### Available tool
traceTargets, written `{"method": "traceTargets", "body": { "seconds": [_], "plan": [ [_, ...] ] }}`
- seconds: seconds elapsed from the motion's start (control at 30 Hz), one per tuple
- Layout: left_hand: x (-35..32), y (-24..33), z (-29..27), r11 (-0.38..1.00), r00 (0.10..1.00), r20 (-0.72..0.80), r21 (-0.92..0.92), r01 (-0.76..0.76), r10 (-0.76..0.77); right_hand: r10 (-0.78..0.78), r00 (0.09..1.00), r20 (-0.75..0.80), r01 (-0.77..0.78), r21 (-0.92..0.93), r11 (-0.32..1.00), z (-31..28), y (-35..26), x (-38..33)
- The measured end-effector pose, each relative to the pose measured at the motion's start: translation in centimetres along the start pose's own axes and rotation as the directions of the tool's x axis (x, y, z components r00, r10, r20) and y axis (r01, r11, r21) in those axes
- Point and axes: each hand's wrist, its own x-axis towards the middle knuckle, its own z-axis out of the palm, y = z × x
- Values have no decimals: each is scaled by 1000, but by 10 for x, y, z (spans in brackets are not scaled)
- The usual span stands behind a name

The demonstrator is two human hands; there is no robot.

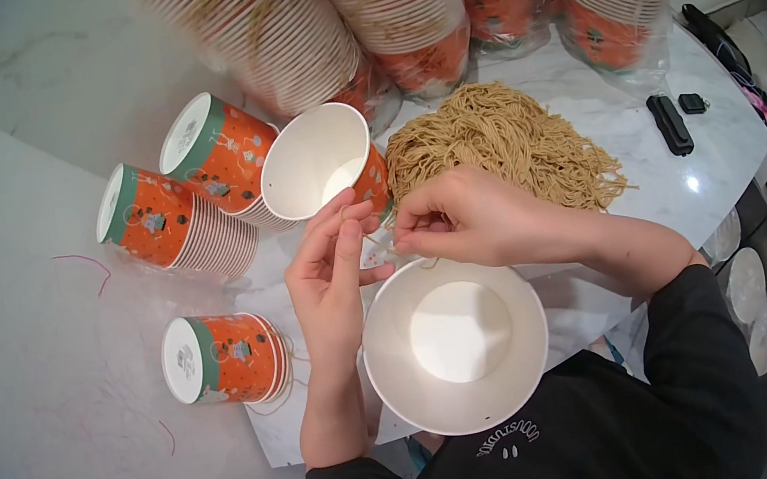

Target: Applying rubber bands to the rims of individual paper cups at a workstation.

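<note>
left hand (pixel 332 263), right hand (pixel 451 218): fingertips pinched on thin yarn strands, just above white cup (pixel 454 341) at 6 o'clock. yarn pile (pixel 500 149) at 1 o'clock; orange cup stacks (pixel 196 210) at 10.

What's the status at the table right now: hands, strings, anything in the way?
Left hand and right hand pinching thin tan strings together. Open white cup just below. Lying orange cup close behind the fingers.

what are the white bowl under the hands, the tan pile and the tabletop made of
White bowl: likely paper, matte white inside with a thin rolled rim. Tan pile: thin string-like strands, perhaps noodles or cord; the look leaves it open. Tabletop: glossy white with grey veins, marble or a marble-look surface.
</note>
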Motion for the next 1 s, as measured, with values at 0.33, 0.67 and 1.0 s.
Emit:
{"method": "traceTargets", "body": {
  "seconds": [0.33, 0.67, 1.0],
  "plan": [
    [-5, -8, -1, 997, 997, -35, -31, -77, 76, 57, 998, 39, -63, 183, 981, 8, 4, 4],
    [-7, 2, -16, 996, 998, -22, -67, 51, -52, -61, 998, -32, 68, 324, 944, 24, 15, 7],
    [0, -1, -10, 990, 993, -25, -76, -119, 117, 46, 994, -99, -18, 267, 964, 25, 10, 9]
  ]
}}
